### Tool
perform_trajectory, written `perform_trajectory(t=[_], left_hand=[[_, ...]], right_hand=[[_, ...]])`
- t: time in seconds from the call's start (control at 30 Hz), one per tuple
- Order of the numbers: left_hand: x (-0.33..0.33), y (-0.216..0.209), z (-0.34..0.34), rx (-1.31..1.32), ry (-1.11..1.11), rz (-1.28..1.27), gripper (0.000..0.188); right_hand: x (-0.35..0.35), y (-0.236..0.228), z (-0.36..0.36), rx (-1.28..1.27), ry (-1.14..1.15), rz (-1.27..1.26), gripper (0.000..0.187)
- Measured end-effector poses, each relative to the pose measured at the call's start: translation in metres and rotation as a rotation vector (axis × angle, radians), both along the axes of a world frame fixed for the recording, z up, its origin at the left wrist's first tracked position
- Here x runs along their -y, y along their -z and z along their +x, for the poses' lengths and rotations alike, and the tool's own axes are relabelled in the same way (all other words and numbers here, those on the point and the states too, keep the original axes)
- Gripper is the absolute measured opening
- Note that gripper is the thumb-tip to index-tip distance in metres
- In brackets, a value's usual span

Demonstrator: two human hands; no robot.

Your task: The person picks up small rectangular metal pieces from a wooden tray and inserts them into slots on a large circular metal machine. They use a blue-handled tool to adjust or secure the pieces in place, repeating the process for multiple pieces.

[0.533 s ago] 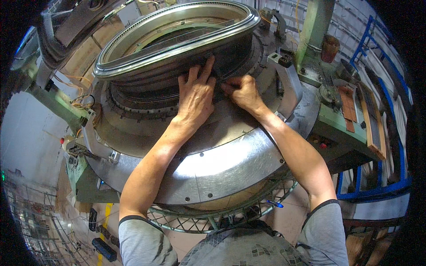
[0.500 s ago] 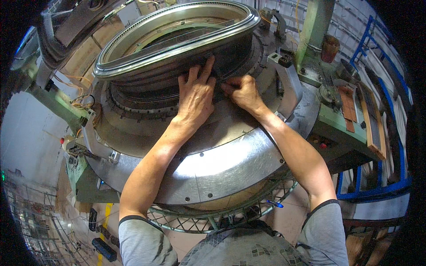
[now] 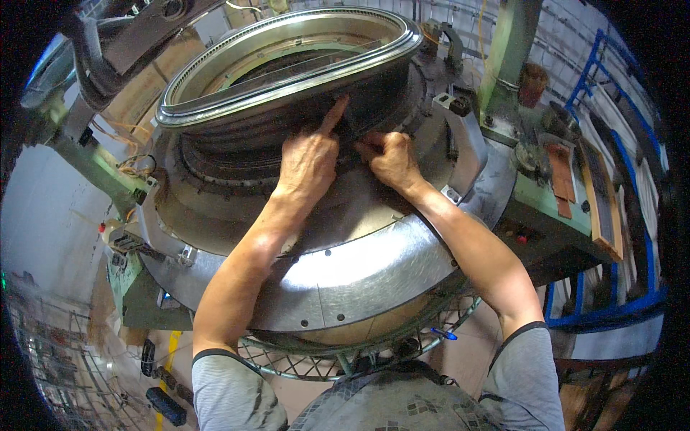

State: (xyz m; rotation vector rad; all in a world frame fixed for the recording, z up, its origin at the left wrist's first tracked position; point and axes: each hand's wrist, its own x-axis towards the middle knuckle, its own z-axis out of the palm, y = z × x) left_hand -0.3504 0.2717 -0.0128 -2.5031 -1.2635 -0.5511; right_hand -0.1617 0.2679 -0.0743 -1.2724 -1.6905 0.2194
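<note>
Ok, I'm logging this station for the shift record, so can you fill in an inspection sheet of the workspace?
Surface: shiny steel ring plate with several dark holes.
Job's things: dark-walled drum with a bright metal rim, above the plate.
Clutter: copper-coloured strips on a green ledge at right; small blue object near the lower lattice.
Grips: left grip, index finger extended to the drum's wall; right grip, fingers curled near its base; anything held is hidden.
Cables: orange cables bunched at left.
Surroundings: blue rack at right; yellow floor line at lower left.
</note>
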Motion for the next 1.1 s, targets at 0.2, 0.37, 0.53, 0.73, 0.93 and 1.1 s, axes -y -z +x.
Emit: perform_trajectory(t=[0.2,0.37,0.53,0.73,0.93,1.1], left_hand=[[0.007,-0.008,-0.007,-0.065,0.062,0.083,0.068],[0.009,-0.021,-0.006,-0.156,0.085,0.041,0.083],[0.013,-0.028,-0.004,-0.096,0.082,0.022,0.065],[0.019,-0.026,-0.005,-0.119,0.193,-0.129,0.015],[0.011,-0.033,-0.006,-0.184,0.115,-0.016,0.018],[0.004,-0.04,-0.007,-0.164,0.147,0.139,0.035]], right_hand=[[-0.001,0.001,-0.005,0.055,0.021,-0.006,0.019],[-0.002,0.0,-0.007,0.029,0.006,-0.027,0.02],[0.005,-0.003,-0.003,0.152,0.067,-0.122,0.019],[0.018,0.008,0.005,0.069,0.0,-0.14,0.017],[-0.022,0.014,-0.004,0.036,0.077,0.06,0.019],[-0.051,0.011,-0.022,0.06,0.185,0.267,0.018]])
